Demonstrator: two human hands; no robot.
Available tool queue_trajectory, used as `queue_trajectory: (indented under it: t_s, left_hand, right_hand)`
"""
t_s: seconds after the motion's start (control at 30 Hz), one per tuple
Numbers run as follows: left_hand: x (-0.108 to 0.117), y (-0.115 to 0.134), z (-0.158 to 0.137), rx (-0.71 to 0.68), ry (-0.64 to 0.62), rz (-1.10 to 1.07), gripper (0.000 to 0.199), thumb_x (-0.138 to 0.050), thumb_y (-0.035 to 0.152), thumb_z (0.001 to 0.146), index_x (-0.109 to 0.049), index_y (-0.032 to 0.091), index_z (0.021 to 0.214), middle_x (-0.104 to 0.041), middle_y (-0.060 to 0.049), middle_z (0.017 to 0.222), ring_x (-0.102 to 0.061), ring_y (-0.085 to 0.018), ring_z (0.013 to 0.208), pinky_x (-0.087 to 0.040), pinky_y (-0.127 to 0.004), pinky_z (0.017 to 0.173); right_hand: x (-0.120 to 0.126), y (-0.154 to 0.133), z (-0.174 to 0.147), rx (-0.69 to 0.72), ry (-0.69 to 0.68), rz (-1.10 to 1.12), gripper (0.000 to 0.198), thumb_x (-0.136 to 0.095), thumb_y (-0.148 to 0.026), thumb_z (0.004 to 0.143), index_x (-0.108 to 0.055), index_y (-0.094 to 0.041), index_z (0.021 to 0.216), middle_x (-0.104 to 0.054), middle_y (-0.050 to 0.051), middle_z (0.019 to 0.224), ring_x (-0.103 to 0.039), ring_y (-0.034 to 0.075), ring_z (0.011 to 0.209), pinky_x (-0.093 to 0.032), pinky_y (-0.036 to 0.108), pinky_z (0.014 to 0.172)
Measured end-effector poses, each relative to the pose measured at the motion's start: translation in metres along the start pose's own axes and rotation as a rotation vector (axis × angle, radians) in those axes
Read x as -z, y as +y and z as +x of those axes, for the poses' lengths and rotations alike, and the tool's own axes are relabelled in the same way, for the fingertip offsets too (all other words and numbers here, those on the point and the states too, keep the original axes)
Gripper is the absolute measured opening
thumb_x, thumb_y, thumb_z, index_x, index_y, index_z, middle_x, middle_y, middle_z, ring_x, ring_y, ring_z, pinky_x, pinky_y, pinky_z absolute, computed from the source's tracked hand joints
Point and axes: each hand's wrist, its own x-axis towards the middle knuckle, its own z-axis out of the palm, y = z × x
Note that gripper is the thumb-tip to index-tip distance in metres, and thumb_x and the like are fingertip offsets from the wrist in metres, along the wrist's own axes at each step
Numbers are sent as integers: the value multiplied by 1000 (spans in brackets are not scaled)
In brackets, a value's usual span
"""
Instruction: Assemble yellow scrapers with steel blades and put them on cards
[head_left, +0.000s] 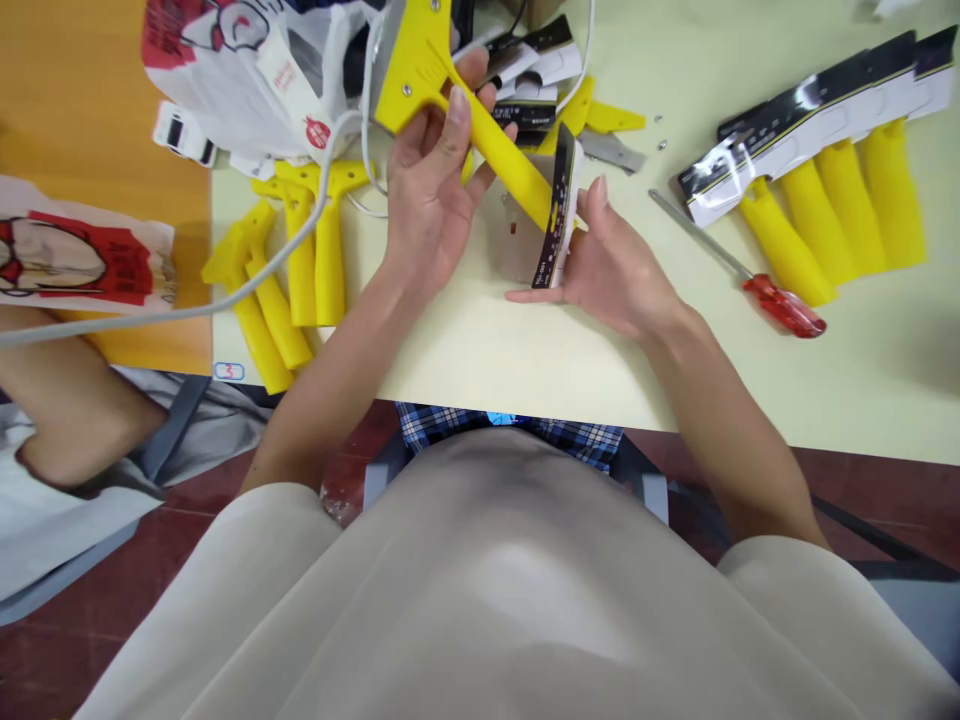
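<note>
A yellow scraper slants across the middle, its wide head at upper left and its handle running down to the right. My left hand grips it just below the head, thumb on top. The handle's end meets a black-and-white cardboard sleeve, which seems to be around it. My right hand holds that sleeve between the thumb and fingers, with one finger stretched out below it. Behind my hands lie more black-and-white sleeves, loose yellow scraper parts and a metal blade.
At right, several sleeved yellow scrapers lie in a row beside a red-handled screwdriver. Bare yellow scrapers lie at left under a grey cable. A plastic bag stands behind. Another person's arm is at far left.
</note>
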Motion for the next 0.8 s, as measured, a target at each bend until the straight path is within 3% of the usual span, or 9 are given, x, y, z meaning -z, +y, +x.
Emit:
queue_trajectory:
  t_s: [0.1, 0.2, 0.33, 0.47, 0.6, 0.7, 0.8]
  left_hand:
    - [-1, -1, 0, -42, -10, 62, 23, -58, 26, 119, -76, 41, 121, -72, 26, 150, -44, -12, 169, -52, -30, 136]
    - [-2, -1, 0, -75, -15, 74, 25, -53, 23, 120, -73, 36, 123, -69, 23, 157, -50, -13, 164, -54, -31, 134]
    - [-7, -1, 0, -47, 14, 158, 31, -49, 24, 121, -75, 41, 115, -68, 27, 154, -46, -14, 167, -51, -37, 139]
    - [-10, -4, -1, 14, 55, 200, 27, -53, 29, 121, -75, 42, 115, -68, 27, 154, -44, -15, 170, -51, -40, 139]
    - [-7, -10, -2, 39, -39, 31, 20, -54, 23, 121, -71, 31, 116, -74, 16, 149, -50, -20, 167, -57, -45, 137]
    - [-4, -11, -1, 40, -85, 10, 9, -66, 21, 115, -65, 30, 118, -78, 8, 134, -58, -24, 160, -60, -49, 133]
    - [-3, -7, 0, 29, -75, 50, 42, -75, 19, 110, -57, 36, 145, -79, 3, 120, -64, -25, 153, -58, -44, 133]
  right_hand:
    - [2, 2, 0, 10, 36, 23, 72, -82, -80, 90, -61, -37, 144, -63, 4, 159, -64, 36, 147, -73, 58, 102]
    - [6, 7, 1, 84, 105, -4, 61, -87, -70, 92, -62, -31, 132, -72, 5, 140, -76, 30, 118, -77, 51, 84]
    - [7, 10, 0, 82, 136, -120, 58, -87, -72, 93, -65, -25, 117, -76, 4, 107, -76, 21, 88, -76, 41, 73]
    - [3, 11, 0, 38, 110, -200, 67, -93, -77, 84, -69, -26, 120, -76, 6, 112, -79, 26, 103, -76, 42, 83]
    - [-2, 15, 1, 56, 133, -195, 72, -99, -73, 77, -69, -24, 121, -75, 8, 124, -75, 32, 128, -74, 49, 102]
    - [-4, 16, 0, 47, 176, -165, 72, -103, -68, 75, -65, -26, 119, -75, 8, 121, -77, 32, 120, -75, 49, 97]
    - [-3, 16, -2, 30, 194, -131, 71, -102, -68, 76, -63, -26, 118, -76, 6, 110, -80, 29, 100, -75, 46, 79]
